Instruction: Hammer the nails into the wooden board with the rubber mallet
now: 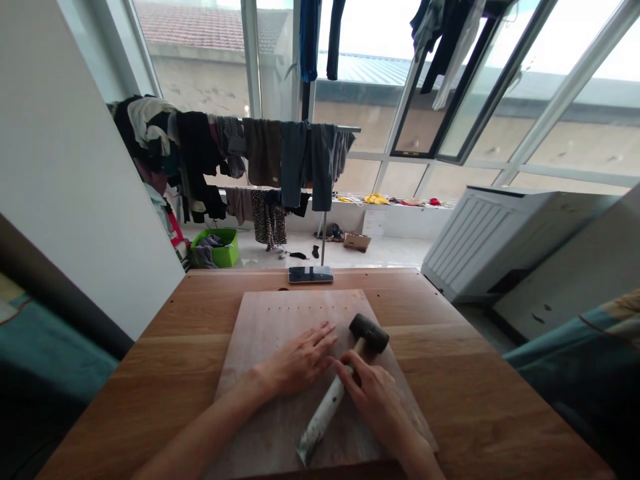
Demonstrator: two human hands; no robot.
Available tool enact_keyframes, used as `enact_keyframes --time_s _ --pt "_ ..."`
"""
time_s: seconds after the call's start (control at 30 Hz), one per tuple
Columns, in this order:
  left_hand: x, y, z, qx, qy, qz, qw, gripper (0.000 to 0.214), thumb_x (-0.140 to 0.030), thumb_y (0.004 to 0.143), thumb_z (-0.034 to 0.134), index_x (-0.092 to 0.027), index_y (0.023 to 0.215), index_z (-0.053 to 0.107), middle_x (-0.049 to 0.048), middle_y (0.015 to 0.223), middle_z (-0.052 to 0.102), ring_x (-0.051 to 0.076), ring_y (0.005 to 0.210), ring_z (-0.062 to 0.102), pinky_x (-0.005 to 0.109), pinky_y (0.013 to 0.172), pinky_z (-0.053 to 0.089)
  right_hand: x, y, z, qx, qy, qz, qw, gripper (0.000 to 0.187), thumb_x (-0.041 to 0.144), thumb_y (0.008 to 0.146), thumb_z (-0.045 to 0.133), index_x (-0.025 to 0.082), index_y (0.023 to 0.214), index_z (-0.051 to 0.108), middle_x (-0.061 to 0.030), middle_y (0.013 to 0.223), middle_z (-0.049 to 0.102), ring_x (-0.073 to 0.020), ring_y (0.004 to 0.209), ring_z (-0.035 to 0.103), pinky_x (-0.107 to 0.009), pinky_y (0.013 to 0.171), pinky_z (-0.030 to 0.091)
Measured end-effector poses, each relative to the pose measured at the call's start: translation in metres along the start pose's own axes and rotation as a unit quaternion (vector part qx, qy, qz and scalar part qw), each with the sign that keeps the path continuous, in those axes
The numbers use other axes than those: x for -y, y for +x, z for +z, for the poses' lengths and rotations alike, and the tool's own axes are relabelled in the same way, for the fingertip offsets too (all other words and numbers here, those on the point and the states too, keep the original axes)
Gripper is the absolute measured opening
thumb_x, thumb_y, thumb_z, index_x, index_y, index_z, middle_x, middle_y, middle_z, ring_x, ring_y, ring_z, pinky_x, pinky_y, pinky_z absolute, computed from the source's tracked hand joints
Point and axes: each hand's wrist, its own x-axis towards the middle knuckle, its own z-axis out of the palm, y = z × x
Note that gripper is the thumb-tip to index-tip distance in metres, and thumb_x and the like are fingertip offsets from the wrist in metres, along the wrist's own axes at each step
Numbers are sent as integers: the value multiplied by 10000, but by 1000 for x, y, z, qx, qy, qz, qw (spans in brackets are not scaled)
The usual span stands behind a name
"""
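Observation:
A pale wooden board (280, 327) lies on the table, with a row of small dark dots near its far edge. My left hand (305, 357) rests on the board palm down, its fingers stretched out. Diagonally over the board lies a rubber mallet (327, 410) with a black head and a worn, whitish handle. My right hand (373, 387) is closed around the handle just below the head. Its thumb and index finger come close to my left hand's fingers. The undersides of both hands are hidden.
A phone (311, 274) lies at the far edge of the brown wooden table (480, 393). Beyond are a drying rack hung with clothes (295, 160), a green basket (227, 252) and a white ribbed cabinet-like unit (470, 233) on the right. Windows line the back.

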Motion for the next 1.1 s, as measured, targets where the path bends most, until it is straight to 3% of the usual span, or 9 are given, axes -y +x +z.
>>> enact_keyframes --time_s 0.13,0.2,0.37,0.63,0.83,1.1 --pt "8 -19 -17 -67 -16 -65 996 294 -225 944 550 -188 1236 556 108 1267 596 227 1196 567 412 1041 475 -9 0 -5 13 95 53 994 288 454 931 449 250 922 653 22 567 573 -203 567 615 -259 549 383" --pt "14 -35 -29 -48 -12 -97 994 233 -216 900 591 -189 1131 586 76 1117 620 220 1053 613 383 942 516 -19 0 -8 -1 141 68 988 267 428 881 468 243 952 645 42 560 507 -186 545 556 -253 532 380" --pt "13 -55 -50 46 30 -130 990 175 -200 853 597 -190 1027 597 44 1006 610 199 915 634 311 810 519 -36 4 -17 -57 177 49 981 261 321 748 475 228 933 634 19 720 574 -180 643 548 -267 620 437" --pt "-8 -29 -44 86 163 13 983 202 -13 866 536 -167 979 600 71 994 650 205 891 632 301 765 514 -36 22 -20 -82 78 31 993 223 289 774 509 235 975 588 32 690 559 -168 592 537 -264 619 434" --pt "-28 -22 -26 41 190 67 979 222 -11 912 499 -135 1049 621 101 1110 676 214 1023 630 306 833 495 -43 20 -16 -91 80 33 992 253 282 783 495 219 1004 599 30 678 552 -171 590 541 -264 627 438" --pt "-28 -1 -17 70 227 133 962 121 -62 917 545 -120 892 648 81 863 662 210 790 608 322 652 471 -49 24 -17 -54 86 29 994 253 287 807 487 216 1029 585 44 654 535 -171 574 533 -274 634 430"
